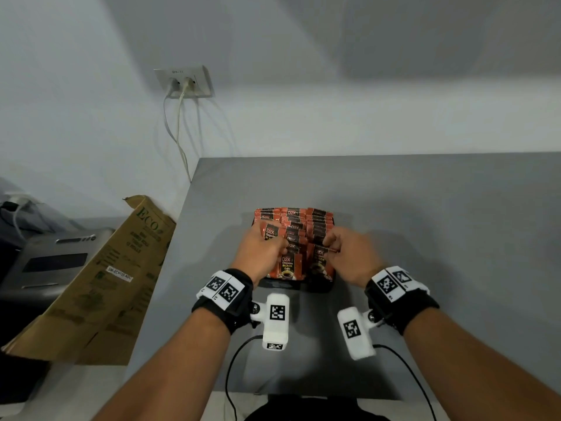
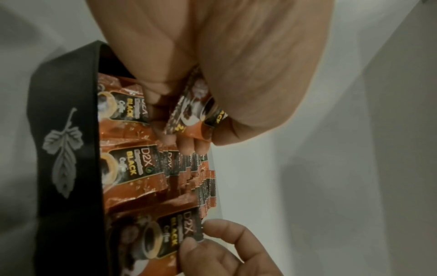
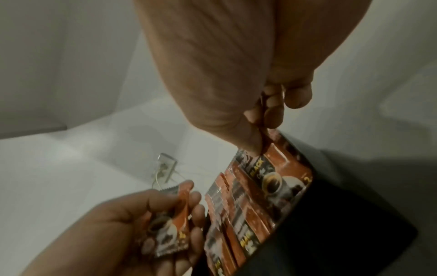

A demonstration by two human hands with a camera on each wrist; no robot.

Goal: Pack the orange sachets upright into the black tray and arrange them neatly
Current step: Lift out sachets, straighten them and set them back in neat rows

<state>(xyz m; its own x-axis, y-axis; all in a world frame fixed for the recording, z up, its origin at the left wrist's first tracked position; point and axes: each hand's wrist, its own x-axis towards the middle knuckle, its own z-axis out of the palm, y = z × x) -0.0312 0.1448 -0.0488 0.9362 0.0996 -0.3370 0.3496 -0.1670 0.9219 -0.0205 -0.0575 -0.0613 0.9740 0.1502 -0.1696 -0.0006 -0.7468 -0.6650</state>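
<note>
Both hands over the black tray point(image 1: 329, 287), left hand point(image 1: 262, 249) grip around a loose sachet point(image 1: 271, 231), right hand point(image 1: 349, 253) grip pinching a packed sachet's point(image 1: 318, 262) top edge.

Flat grey table point(image 1: 425, 223) against white wall; rectangular black plastic tray point(image 1: 329, 286) sits on it, near front edge.

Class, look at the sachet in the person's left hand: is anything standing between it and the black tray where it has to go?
The left hand holds a loose sachet over the black tray's left side. The packed sachets stand there, so it needs a gap. The right hand pinches the front right sachet, clear of that path.
</note>
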